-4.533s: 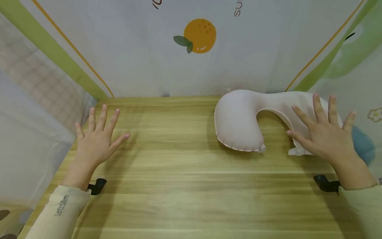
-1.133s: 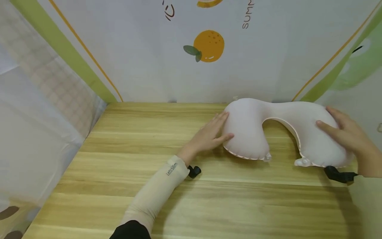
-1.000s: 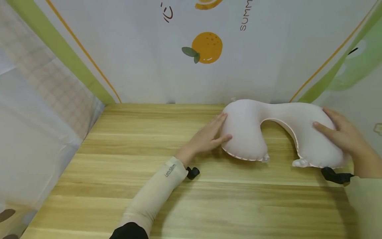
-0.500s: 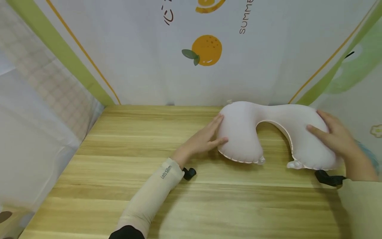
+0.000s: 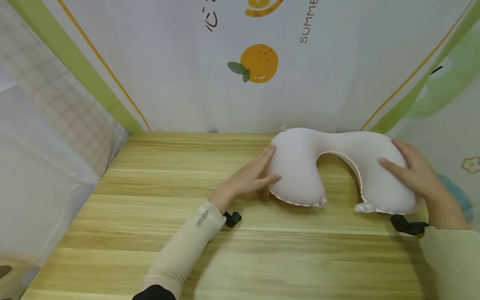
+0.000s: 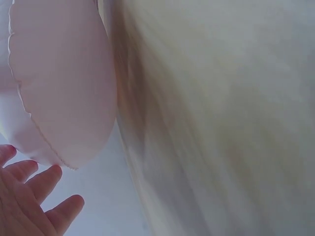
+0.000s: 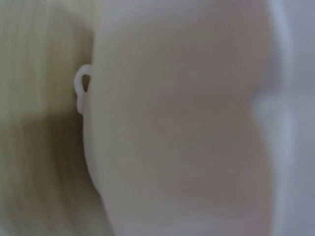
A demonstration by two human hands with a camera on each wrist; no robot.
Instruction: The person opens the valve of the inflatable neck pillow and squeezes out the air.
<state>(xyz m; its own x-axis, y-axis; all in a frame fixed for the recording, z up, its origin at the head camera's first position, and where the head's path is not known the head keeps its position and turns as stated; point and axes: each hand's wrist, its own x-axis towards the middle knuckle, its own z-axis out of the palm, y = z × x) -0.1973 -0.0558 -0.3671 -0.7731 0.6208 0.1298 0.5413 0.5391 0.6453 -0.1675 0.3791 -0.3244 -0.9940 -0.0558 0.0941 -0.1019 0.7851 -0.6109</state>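
Observation:
A pale pink U-shaped neck pillow (image 5: 300, 166) lies at the back right of the wooden table, its two ends toward me. My left hand (image 5: 245, 177) touches the pillow's left side, with the fingers fairly straight and the thumb at its front left. In the left wrist view, the fingertips (image 6: 51, 174) meet the pillow's seamed edge (image 6: 64, 98). On the other end, my right hand (image 5: 418, 173) holds the pillow, thumb on top and fingers over its outer right side. The right wrist view is filled by the blurred pillow (image 7: 182, 123) with a small loop (image 7: 80, 88); that hand is out of sight there.
A white printed curtain (image 5: 187, 91) stands right behind the pillow along the table's back edge. More printed fabric hangs at the left (image 5: 41, 166) and right sides. Black wrist-camera mounts (image 5: 232, 219) stick out from both wrists. Bare wood (image 5: 281, 262) shows in front.
Both hands were spread wide apart at first, then came to the pillow's two sides. Over the last second, pillow and hands have slid slightly left together.

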